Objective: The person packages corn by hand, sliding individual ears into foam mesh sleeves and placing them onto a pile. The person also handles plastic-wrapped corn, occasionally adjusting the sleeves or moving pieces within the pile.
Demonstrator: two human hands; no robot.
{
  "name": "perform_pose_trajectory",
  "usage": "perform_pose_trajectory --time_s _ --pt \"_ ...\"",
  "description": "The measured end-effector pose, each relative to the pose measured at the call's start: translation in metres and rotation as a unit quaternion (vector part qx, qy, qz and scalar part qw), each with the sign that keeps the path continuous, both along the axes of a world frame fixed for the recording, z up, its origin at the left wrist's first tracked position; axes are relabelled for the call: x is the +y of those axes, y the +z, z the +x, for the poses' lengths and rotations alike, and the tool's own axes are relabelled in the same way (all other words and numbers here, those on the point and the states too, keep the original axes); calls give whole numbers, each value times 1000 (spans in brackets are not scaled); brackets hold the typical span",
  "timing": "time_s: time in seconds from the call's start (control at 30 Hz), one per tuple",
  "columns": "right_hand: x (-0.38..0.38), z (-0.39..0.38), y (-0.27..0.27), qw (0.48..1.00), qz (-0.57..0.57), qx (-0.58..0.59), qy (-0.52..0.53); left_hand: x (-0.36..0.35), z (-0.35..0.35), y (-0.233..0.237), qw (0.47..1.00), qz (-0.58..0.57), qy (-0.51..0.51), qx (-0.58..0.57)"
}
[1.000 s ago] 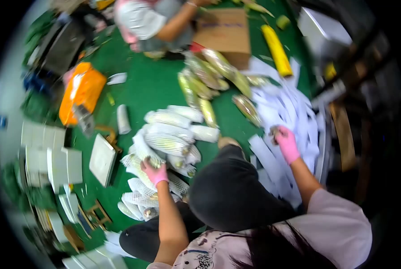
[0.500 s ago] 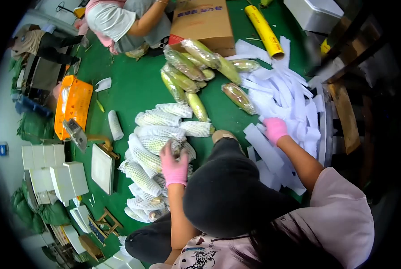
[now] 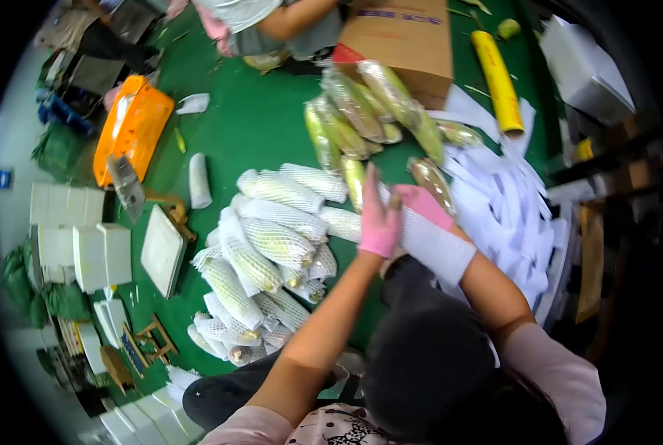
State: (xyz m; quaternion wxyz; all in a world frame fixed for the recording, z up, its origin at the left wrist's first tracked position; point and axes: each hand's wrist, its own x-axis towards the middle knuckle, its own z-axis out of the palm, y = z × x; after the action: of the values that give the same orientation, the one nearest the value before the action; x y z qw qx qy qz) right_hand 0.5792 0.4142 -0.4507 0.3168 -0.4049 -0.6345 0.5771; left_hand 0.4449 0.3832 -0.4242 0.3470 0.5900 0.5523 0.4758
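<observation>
A white foam net sleeve (image 3: 439,248) sits around my right wrist and forearm. My right hand (image 3: 424,204), in a pink glove, comes out past its far end; its fingertips are partly hidden behind my left hand. My left hand (image 3: 380,226), also pink-gloved, meets it with the fingers pointing up and the thumb against the sleeve's edge, where a bit of white foam shows between them. Left of my hands lies a pile of corn ears in foam net sleeves (image 3: 276,241). Beyond them are several film-wrapped corn ears (image 3: 354,111), with one wrapped ear (image 3: 431,185) close behind my right hand.
Loose flat white foam sleeves (image 3: 495,200) are heaped at right. A cardboard box (image 3: 398,44) and a yellow roll (image 3: 498,85) stand farther back, near another person's arm (image 3: 294,18). At left are an orange crate (image 3: 135,133), a platform scale (image 3: 165,248) and white foam boxes (image 3: 90,256).
My left hand has left the sleeved pile and moved right to my right hand. My right hand has risen from the loose sleeves and now wears one around its wrist. The view has shifted.
</observation>
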Motion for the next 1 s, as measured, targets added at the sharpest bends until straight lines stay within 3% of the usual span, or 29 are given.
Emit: perform_pose_trajectory --time_s 0.03,0.1,0.2,0.23,0.3,0.33,0.5,0.6,0.7,0.83,0.87,0.9,0.97,1.0 --pt "-16 -15 -10 979 -188 56 -58 -7 -4 -20 992 -44 68 96" --pt "-33 -44 -30 964 6 -51 -259 -19 -9 -34 964 -194 140 120" --pt "-34 -48 -30 957 -127 102 -239 -25 -5 -43 962 -141 182 145" --pt "-34 -48 -39 957 -143 126 -220 -23 -2 -34 970 -114 198 81" --pt "-35 -45 -97 938 -213 203 -184 -26 13 -87 956 -71 273 85" --pt "-34 -47 -107 935 -224 215 -174 -22 15 -86 954 -111 277 18" --pt "-29 -57 -101 961 -152 141 -182 -20 -2 -57 979 -50 195 -18" --pt "-31 -56 -93 973 -78 76 -201 -25 -11 -56 969 -133 204 43" --pt "-37 -46 -84 973 29 5 -228 -26 -20 -32 946 -281 160 -17" --pt "-32 -21 -34 959 153 -59 -232 -28 -20 -20 939 -316 61 -123" --pt "-34 -9 -21 991 40 57 -118 -22 -16 -55 915 -300 125 -238" --pt "-29 -4 0 995 83 -5 -60 -18 -25 -52 860 -338 122 -363" --pt "-20 6 42 975 185 -114 50 -3 -41 -46 698 -393 107 -589" --pt "-7 8 38 968 152 -199 -9 1 -40 -42 675 -417 79 -604"
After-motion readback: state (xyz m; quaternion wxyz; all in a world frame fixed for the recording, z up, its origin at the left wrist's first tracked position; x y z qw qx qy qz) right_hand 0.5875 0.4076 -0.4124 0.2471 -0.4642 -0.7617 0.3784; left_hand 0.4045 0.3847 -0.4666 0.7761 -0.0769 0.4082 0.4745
